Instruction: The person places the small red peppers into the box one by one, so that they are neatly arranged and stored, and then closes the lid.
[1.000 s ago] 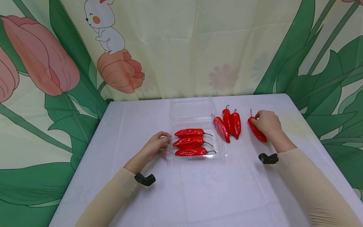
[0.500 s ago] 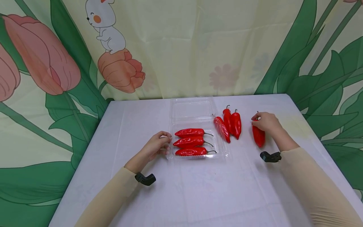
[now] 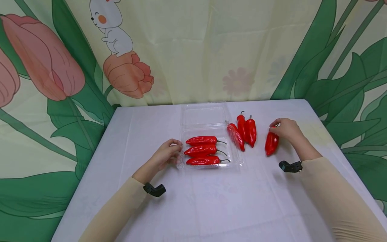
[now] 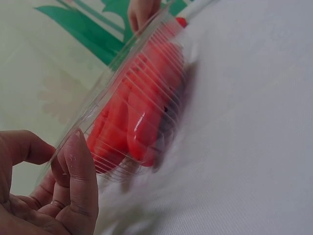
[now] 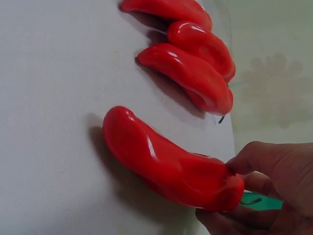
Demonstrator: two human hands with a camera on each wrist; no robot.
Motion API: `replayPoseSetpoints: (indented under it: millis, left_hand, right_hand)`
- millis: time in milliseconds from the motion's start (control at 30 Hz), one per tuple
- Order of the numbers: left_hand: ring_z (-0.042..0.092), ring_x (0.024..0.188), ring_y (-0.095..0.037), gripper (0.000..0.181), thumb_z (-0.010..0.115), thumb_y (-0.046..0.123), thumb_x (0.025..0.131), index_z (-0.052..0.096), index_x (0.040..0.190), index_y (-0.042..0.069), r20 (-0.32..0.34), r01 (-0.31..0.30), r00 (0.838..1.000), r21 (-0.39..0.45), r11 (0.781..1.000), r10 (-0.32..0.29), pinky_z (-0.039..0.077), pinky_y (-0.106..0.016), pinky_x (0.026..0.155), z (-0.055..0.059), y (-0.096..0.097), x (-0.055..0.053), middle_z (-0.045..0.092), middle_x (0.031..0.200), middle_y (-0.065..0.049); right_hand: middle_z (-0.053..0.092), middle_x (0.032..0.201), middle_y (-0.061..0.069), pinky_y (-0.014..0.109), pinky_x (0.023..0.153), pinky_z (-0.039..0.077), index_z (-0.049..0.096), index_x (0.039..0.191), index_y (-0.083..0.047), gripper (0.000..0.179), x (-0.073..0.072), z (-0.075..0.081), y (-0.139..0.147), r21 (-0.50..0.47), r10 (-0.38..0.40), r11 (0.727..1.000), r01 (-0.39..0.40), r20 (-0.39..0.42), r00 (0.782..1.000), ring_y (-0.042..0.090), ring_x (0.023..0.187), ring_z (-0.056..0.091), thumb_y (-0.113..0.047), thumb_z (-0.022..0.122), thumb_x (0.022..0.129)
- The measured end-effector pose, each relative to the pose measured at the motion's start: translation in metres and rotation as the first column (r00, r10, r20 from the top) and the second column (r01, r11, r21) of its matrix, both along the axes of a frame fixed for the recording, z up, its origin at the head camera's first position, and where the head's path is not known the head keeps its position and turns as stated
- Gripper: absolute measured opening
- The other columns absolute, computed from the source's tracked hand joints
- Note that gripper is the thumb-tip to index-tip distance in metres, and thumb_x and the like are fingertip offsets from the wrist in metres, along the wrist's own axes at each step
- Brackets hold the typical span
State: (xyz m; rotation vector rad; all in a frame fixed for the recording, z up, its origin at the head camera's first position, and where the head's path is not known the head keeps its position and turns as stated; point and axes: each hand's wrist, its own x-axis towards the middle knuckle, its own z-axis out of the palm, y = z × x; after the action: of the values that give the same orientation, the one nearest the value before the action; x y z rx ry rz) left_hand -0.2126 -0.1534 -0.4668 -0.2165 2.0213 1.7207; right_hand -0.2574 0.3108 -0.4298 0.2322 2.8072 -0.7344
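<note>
My right hand (image 3: 288, 130) pinches a red pepper (image 3: 271, 144) at its stem end; in the right wrist view the fingertips sit on either side of it. The pepper's tip points toward me. On the left, my left hand (image 3: 164, 155) pinches the left rim of a clear plastic clamshell box (image 3: 236, 160) between thumb and fingers. Inside the box's base, 3 red peppers (image 3: 202, 151) lie side by side, stems to the right. In the left wrist view the ribbed wall partly blurs the peppers (image 4: 145, 105).
Just right of the box, 3 more red peppers (image 3: 250, 131) lie close together, one of them partly behind the box's clear edge. The box lid (image 3: 205, 115) lies folded back. A white cloth covers the table (image 3: 205, 208), and a printed curtain (image 3: 187, 50) hangs behind.
My right hand has taken the pepper by its stem end and swung it from slanting right to slanting left. My left hand and the box stay put.
</note>
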Motion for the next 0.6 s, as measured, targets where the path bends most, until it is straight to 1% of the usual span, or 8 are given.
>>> replayPoseSetpoints:
  millis: [233,467,600]
  left_hand:
    - [0.057,0.068,-0.015,0.033,0.061,0.018,0.101,0.051,0.131,0.009,0.011,-0.002,1.0,0.001,1.0,0.002,0.057,-0.021,0.059,-0.0005,-0.0007,-0.0006,0.059,0.101,-0.007]
    - [0.057,0.069,-0.015,0.034,0.061,0.017,0.1,0.051,0.131,0.009,0.012,-0.003,1.0,0.002,1.0,0.003,0.057,-0.021,0.059,0.0,-0.0008,-0.0007,0.058,0.101,-0.007]
    - [0.057,0.07,-0.016,0.034,0.061,0.017,0.1,0.051,0.131,0.008,0.01,-0.001,1.0,0.0,1.0,0.001,0.057,-0.021,0.059,0.0006,-0.0003,-0.0005,0.059,0.102,-0.008]
  right_hand:
    - [0.055,0.121,0.035,0.04,0.079,0.062,0.056,0.129,0.009,0.045,0.0022,0.0009,0.0039,-0.046,-0.011,0.999,0.011,-0.01,1.0,0.042,0.102,0.057,-0.022,0.062,0.097]
    - [0.056,0.12,0.035,0.037,0.075,0.062,0.057,0.128,0.009,0.044,0.0037,0.0022,0.0047,-0.055,-0.045,0.998,0.041,-0.072,0.996,0.042,0.1,0.058,-0.021,0.062,0.097]
    - [0.057,0.121,0.035,0.04,0.076,0.062,0.058,0.129,0.008,0.044,0.0058,0.0053,0.003,-0.059,-0.062,0.997,0.056,-0.101,0.993,0.044,0.101,0.058,-0.022,0.062,0.097]
